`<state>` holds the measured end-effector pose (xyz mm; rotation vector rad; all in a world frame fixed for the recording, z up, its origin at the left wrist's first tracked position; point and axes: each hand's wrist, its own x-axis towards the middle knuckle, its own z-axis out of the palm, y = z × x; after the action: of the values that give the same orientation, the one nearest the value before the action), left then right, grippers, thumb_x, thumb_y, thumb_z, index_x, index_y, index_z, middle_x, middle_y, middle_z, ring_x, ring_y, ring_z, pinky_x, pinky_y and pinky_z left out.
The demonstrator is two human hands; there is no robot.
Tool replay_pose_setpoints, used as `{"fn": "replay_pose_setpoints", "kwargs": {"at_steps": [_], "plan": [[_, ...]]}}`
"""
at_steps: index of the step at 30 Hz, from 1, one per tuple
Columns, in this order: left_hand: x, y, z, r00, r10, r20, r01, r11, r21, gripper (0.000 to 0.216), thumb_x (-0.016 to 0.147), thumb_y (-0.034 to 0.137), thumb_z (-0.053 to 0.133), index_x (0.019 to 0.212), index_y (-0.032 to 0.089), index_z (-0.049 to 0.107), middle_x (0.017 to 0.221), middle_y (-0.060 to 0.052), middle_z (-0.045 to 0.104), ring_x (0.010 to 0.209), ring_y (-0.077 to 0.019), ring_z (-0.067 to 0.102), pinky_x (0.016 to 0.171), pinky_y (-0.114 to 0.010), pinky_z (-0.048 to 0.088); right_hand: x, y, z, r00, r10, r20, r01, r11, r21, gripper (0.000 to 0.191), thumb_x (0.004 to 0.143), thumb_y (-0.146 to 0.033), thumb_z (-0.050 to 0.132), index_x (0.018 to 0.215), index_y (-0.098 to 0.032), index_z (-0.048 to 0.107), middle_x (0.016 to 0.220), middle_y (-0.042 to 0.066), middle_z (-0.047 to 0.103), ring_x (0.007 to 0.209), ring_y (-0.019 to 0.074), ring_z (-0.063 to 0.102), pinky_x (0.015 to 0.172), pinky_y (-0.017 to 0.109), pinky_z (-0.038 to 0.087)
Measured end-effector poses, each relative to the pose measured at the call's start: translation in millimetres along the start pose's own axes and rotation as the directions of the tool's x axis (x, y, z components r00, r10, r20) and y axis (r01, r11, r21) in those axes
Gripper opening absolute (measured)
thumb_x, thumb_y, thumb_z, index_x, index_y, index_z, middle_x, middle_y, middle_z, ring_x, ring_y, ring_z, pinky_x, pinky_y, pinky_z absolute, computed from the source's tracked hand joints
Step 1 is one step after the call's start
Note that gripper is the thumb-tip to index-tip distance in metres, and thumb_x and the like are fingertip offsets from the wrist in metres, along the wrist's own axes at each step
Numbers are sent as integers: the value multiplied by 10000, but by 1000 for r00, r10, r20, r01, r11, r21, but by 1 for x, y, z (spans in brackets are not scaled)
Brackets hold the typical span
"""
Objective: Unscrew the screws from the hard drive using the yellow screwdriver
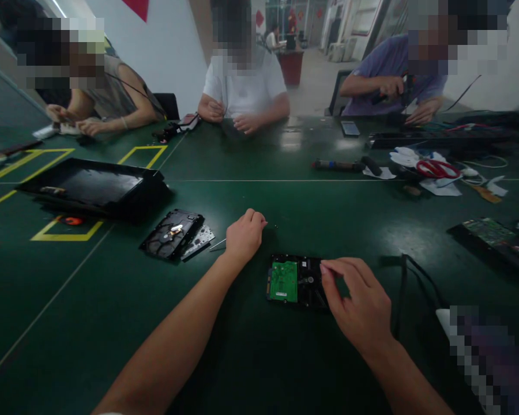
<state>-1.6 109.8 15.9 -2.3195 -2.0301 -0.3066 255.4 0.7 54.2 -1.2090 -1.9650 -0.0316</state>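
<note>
A hard drive (305, 280) with a green circuit board lies on the green table, its right end partly behind my right hand (360, 300). The thumb and index fingertips of that hand meet in a pinch over the drive's right part; anything between them is too small to see. My left hand (245, 236) is closed, fingertips together, beyond the drive and to its left. Thin metal prongs (218, 244) show beside its wrist; I cannot tell whether the hand holds them. A tiny screw-like piece (276, 226) lies just right of the left fingertips.
Another black drive casing (172, 235) rests on a perforated metal plate (198, 242) at the left. Beyond it stands a stack of black panels (99, 184). A circuit board unit (497, 245), a black cable (403, 288) and a pen-like tool (337, 166) lie rightward. Three people sit opposite.
</note>
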Motion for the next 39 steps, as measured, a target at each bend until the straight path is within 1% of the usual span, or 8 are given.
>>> {"fn": "replay_pose_setpoints", "kwargs": {"at_steps": [6, 15, 20, 25, 29, 33, 36, 39], "plan": [[-8, 4, 1, 999, 44, 28, -44, 999, -11, 240, 1118, 332, 475, 1129, 214, 684, 1168, -87, 663, 1029, -244, 680, 724, -338, 484, -13, 8, 2, 998, 38, -52, -36, 999, 36, 143, 980, -129, 701, 1093, -217, 697, 973, 47, 725, 864, 189, 706, 768, 327, 574], [-5, 12, -3, 990, 131, -60, -131, 991, -9, 228, 1115, 307, 489, 1103, 210, 695, 1154, -94, 669, 1030, -237, 673, 742, -326, 498, -13, 2, -1, 999, 2, -45, 0, 999, 47, 144, 969, -122, 710, 1083, -208, 697, 971, 48, 744, 863, 182, 716, 796, 329, 578], [-12, 31, -32, 966, 203, -157, -210, 977, -25, 224, 1114, 314, 493, 1110, 212, 692, 1150, -85, 673, 1005, -230, 675, 717, -316, 498, -15, -4, -1, 998, -1, -64, 6, 997, 72, 121, 971, -151, 714, 1068, -217, 684, 996, 52, 759, 900, 195, 725, 812, 332, 589], [-36, 64, -69, 923, 374, -85, -384, 908, -170, 209, 1097, 344, 528, 1102, 232, 705, 1156, -53, 687, 935, -214, 689, 688, -311, 502, -16, -1, 4, 997, 17, -78, -9, 995, 97, 87, 1012, -202, 671, 1093, -226, 688, 1019, 62, 765, 904, 212, 733, 806, 358, 601], [-55, 82, -93, 880, 474, -10, -451, 830, -330, 190, 1084, 312, 540, 1106, 226, 708, 1120, -46, 696, 947, -215, 693, 777, -330, 532, -17, -4, 3, 993, 10, -115, 4, 993, 121, 129, 1015, -233, 677, 1145, -232, 679, 1027, 57, 780, 888, 216, 753, 803, 362, 613], [-66, 83, -108, 874, 482, -56, -442, 745, -500, 141, 1060, 255, 578, 1021, 203, 703, 1060, -46, 711, 982, -207, 683, 864, -336, 527, -19, -13, -2, 986, -32, -162, 56, 987, 149, 144, 1004, -227, 705, 1146, -233, 682, 1019, 41, 793, 868, 195, 768, 810, 335, 619], [-70, 78, -111, 855, 507, -113, -466, 653, -597, 132, 1047, 221, 600, 959, 191, 694, 985, -35, 715, 957, -188, 672, 859, -320, 510, -20, -17, -4, 978, -42, -206, 75, 985, 156, 118, 1000, -206, 714, 1113, -236, 702, 1019, 32, 807, 880, 186, 780, 837, 324, 622], [-72, 76, -110, 853, 505, -133, -467, 623, -627, 139, 1041, 211, 612, 929, 191, 691, 939, -26, 714, 922, -180, 667, 837, -312, 501, -21, -17, -4, 978, -32, -206, 66, 984, 163, 98, 1009, -201, 701, 1097, -239, 722, 1003, 29, 819, 898, 192, 792, 846, 328, 631]]}}
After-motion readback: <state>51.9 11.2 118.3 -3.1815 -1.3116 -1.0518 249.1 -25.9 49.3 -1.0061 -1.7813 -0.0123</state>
